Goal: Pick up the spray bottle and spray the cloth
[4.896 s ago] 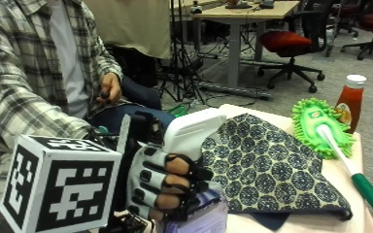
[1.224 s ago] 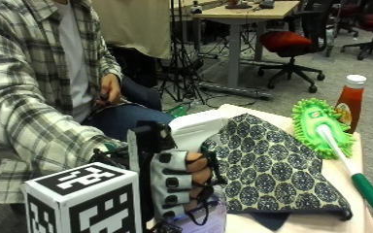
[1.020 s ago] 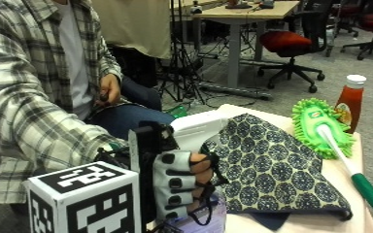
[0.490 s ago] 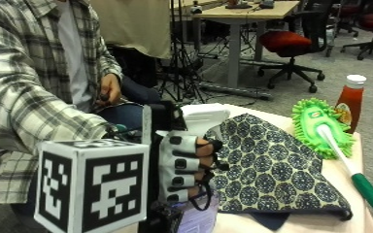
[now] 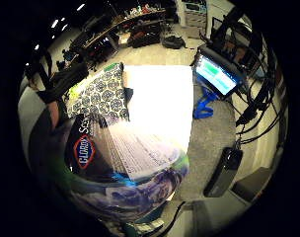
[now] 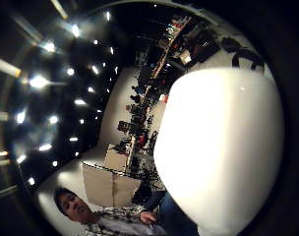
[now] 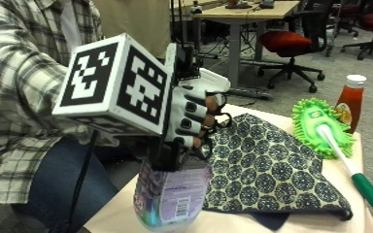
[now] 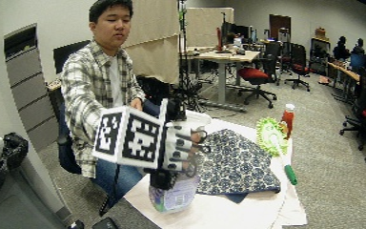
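Note:
My gloved right hand point(image 7: 190, 116) grips the spray bottle point(image 7: 170, 194) round its neck, fingers curled under the white spray head point(image 7: 209, 80). The bottle has a purple label and hangs upright over the table's near corner; I cannot tell whether its base touches the table point(image 7: 303, 225). The nozzle points towards the dark blue patterned cloth point(image 7: 264, 165), which lies spread on the table just beyond the bottle. In the little finger side palm view the bottle's label point(image 5: 120, 148) fills the foreground, with the cloth point(image 5: 98, 94) behind it. The white spray head point(image 6: 223, 147) fills the thumb side palm view.
A green fluffy duster point(image 7: 322, 126) with a green handle lies along the table's right edge beside the cloth. A red ketchup bottle point(image 7: 350, 99) stands at the far right corner. The person's bare left hand point(image 8: 135, 102) rests by their lap. Office chairs and desks stand behind.
My hand has risen with the spray bottle in its grip, and more of the bottle's label now shows below the hand. The cloth, duster and ketchup bottle have not moved.

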`<state>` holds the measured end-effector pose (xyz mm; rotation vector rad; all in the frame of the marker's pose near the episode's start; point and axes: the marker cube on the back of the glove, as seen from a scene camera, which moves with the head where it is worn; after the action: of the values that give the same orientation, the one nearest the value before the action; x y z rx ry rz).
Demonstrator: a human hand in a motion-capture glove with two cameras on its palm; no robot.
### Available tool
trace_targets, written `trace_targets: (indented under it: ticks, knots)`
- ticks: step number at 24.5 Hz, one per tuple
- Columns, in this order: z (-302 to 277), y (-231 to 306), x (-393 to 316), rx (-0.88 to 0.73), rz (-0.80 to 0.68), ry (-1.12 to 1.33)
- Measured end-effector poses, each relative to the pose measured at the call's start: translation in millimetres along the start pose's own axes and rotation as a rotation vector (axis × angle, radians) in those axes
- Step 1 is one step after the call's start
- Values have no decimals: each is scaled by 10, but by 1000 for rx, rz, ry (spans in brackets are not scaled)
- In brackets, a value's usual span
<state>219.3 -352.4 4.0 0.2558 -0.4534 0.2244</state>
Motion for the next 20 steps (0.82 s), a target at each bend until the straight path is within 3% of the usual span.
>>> trace_targets:
  ticks: [20]
  knots:
    - [699, -59, -699, -300, -86, 405]
